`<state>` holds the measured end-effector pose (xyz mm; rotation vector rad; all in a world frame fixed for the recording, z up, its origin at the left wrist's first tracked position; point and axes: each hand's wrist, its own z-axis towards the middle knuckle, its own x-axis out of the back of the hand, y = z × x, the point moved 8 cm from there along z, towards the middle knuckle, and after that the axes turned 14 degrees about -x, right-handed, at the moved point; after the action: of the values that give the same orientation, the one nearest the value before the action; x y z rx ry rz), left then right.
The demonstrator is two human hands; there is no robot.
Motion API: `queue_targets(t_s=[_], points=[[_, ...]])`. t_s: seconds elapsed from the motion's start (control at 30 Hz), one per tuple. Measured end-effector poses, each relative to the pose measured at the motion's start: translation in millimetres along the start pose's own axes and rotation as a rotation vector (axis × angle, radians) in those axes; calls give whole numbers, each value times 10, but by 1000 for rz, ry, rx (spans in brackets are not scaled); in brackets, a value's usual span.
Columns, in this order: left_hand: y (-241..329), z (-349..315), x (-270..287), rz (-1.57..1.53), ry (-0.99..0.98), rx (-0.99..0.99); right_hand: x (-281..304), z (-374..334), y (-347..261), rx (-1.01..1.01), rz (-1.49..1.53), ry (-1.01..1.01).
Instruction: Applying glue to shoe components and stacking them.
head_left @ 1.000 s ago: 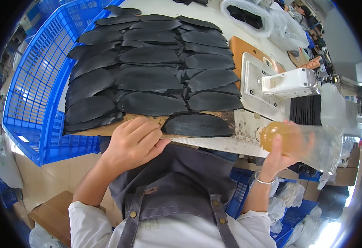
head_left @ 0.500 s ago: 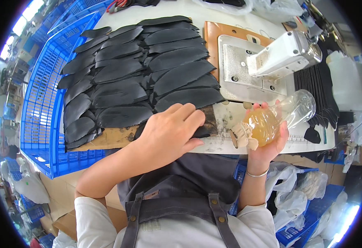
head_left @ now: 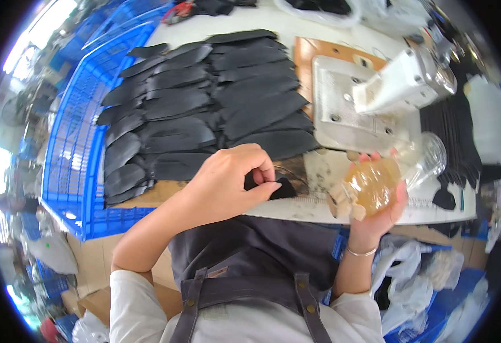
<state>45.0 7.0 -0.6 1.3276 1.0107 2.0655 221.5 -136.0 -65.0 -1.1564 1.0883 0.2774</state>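
Note:
Near the table's front edge, my left hand (head_left: 230, 178) is closed in a pinch, thumb against fingertips. What it holds, if anything, is hidden; a small black piece (head_left: 285, 187) shows right beside the fingertips. My right hand (head_left: 384, 214) grips a clear plastic bottle (head_left: 376, 180) from below. Yellowish liquid fills the bottle's middle, its clear end points right, and the left end is wrapped in ragged tan material. Beyond my left hand, overlapping rows of black curved flat pieces (head_left: 176, 134) cover a brown board (head_left: 147, 197).
A blue plastic crate (head_left: 73, 154) stands along the left. A white machine arm (head_left: 402, 83) rises over a metal plate (head_left: 336, 97) at the right. Dark strips (head_left: 453, 126) hang together beyond it. Plastic bags (head_left: 404, 268) lie low at the right.
My left hand has turned and drawn its thumb and fingertips together. The bottle stays in my right hand. The whole view has shifted slightly, moving the scene right and down.

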Motion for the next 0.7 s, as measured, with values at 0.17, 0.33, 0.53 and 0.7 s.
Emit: queue_targets(t_s=[0.17, 0.33, 0.53, 0.7], points=[[-144, -503, 667, -310, 395, 195, 8, -3, -22, -13, 50, -88], [-174, -1192, 1525, -519, 933, 83, 93, 1, -23, -5, 27, 2], [-246, -1444, 2485, -277, 1115, 115, 8, 7, -43, -25, 14, -178], [-486, -1339, 3325, 221, 1068, 122, -4, -8, -35, -15, -23, -42]])
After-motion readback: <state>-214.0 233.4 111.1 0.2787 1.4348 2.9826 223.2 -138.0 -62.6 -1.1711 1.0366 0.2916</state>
